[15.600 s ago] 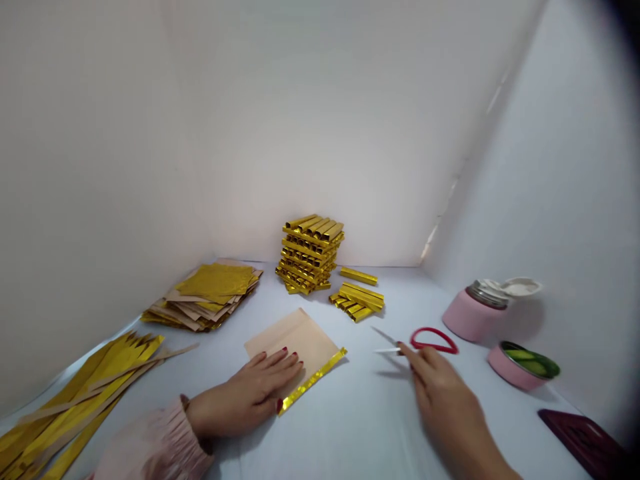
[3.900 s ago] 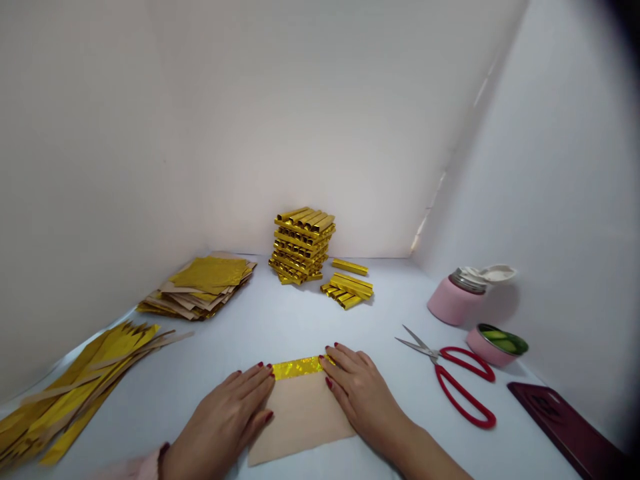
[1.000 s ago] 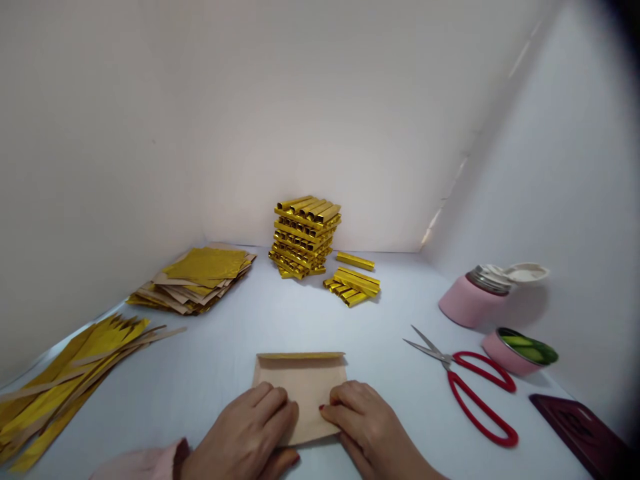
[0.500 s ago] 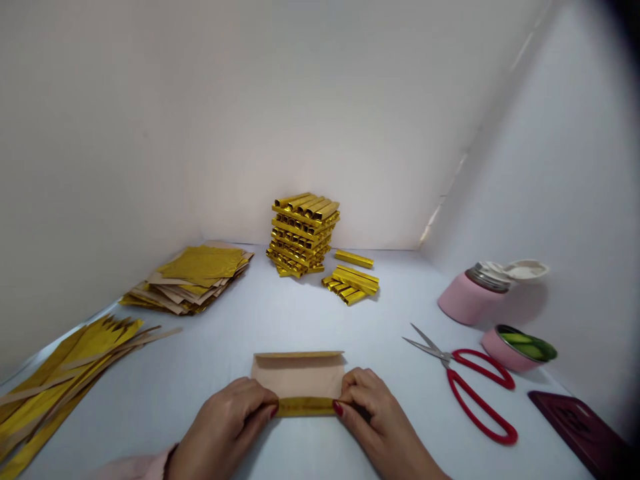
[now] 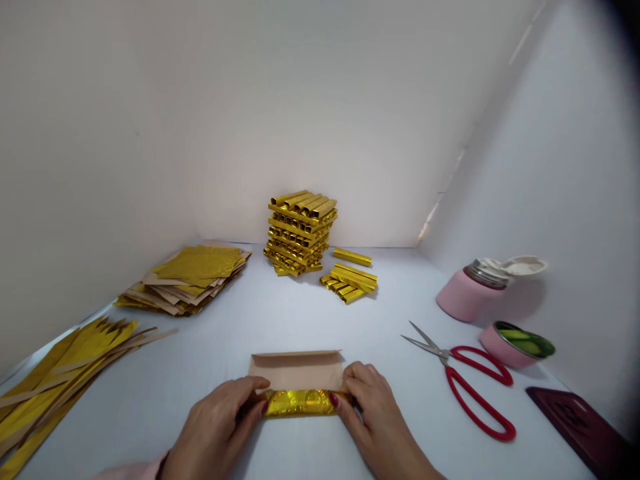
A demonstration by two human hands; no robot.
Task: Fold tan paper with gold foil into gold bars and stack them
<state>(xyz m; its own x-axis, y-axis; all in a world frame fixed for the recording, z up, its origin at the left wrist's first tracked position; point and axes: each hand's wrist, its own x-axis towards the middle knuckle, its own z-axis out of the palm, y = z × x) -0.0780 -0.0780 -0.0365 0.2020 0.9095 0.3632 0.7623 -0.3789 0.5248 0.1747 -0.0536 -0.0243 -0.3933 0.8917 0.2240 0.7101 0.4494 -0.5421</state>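
Note:
A sheet of gold foil paper [image 5: 296,371], brown on its inner face, lies on the table in front of me. Its near edge is folded over into a shiny gold band, and its far edge stands up in a narrow crease. My left hand [image 5: 220,417] pinches the left end of the band between thumb and fingers. At the right end, my right hand [image 5: 373,413] grips the fold the same way, thumb on the near side. Both hands hide the ends of the band.
Behind stand a stack of gold folded tubes [image 5: 300,233] and several loose gold tubes [image 5: 350,280]. Gold sheets [image 5: 200,267] and gold strips [image 5: 65,373] lie left. Red-handled scissors [image 5: 445,357], a pink jar [image 5: 467,293], a pink bowl [image 5: 510,350] and a dark red phone-like object [image 5: 570,420] are right.
The near edge has been rolled further over, so the gold band now looks wider and brighter. My left hand has shifted slightly left along it. The view has moved a little.

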